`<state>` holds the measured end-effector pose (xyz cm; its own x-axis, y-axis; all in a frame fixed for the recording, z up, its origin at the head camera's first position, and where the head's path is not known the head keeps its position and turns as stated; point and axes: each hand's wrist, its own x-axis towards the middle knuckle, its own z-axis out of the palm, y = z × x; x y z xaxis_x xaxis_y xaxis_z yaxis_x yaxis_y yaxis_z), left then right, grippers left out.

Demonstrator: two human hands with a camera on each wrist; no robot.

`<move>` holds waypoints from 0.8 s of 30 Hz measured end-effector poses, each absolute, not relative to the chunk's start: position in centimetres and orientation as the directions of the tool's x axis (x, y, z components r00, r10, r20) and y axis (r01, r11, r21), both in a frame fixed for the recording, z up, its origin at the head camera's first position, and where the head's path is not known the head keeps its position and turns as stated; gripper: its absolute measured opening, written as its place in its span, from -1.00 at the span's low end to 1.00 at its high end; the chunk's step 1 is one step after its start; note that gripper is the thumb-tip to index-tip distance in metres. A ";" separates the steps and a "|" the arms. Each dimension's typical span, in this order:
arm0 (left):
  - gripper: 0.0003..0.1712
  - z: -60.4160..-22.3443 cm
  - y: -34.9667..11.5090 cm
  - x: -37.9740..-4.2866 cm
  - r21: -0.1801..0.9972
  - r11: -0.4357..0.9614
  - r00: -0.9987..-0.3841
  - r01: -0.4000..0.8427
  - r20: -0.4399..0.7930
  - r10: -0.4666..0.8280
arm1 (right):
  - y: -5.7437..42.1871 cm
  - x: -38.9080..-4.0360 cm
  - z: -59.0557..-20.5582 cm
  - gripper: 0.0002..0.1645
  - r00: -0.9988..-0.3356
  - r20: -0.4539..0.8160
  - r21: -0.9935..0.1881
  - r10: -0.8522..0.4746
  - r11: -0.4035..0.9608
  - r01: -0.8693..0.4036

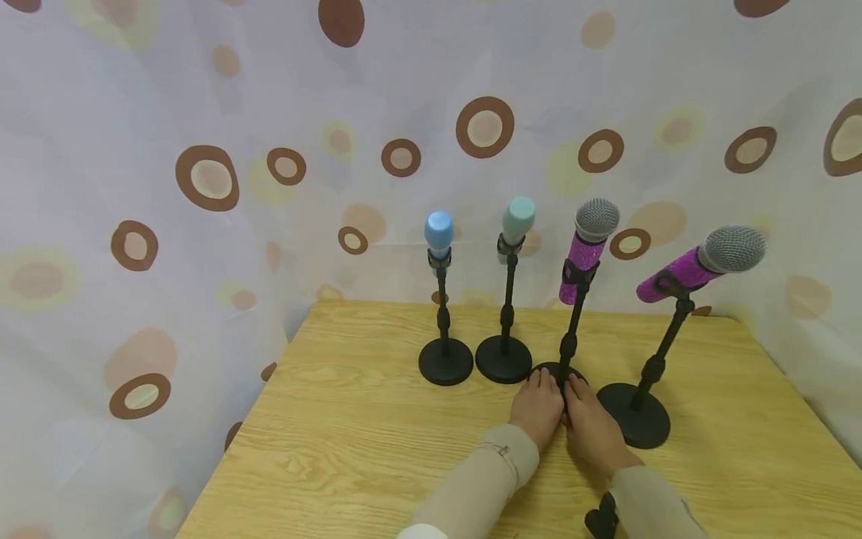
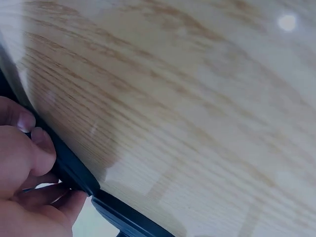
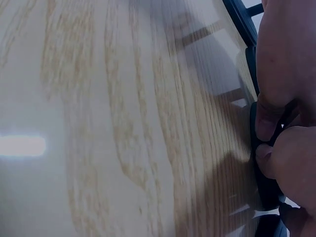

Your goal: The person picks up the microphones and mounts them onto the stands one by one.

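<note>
Both hands are at the round black base (image 1: 551, 368) of the third microphone stand (image 1: 574, 318) from the left. My left hand (image 1: 536, 408) grips the base's near left part, fingers over its top. On the other side of the pole, my right hand (image 1: 594, 428) holds the near right part. In the wrist views the thumbs meet the base's front edge (image 2: 74, 168), close together. A glittery magenta microphone (image 1: 584, 253) with a silver mesh head sits tilted in this stand's clip.
Left of it stand two stands with a blue microphone (image 1: 439, 230) and a mint-green microphone (image 1: 518, 221). To the right, another stand (image 1: 636, 415) bears a second magenta microphone (image 1: 680, 273). A dark object (image 1: 602, 516) lies by the right sleeve. A patterned curtain (image 1: 377, 97) hangs behind the wooden table (image 1: 323, 419).
</note>
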<state>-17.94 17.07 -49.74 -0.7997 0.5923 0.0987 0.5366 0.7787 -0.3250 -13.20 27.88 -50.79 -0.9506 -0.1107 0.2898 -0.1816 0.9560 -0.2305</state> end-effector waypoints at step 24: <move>-0.32 -49.2 10.3 -16.4 0.240 0.711 -0.749 0.662 0.169 0.641 | 27.4 -11.1 -49.3 -0.36 -0.988 0.153 -0.540 -0.004 0.837 -0.087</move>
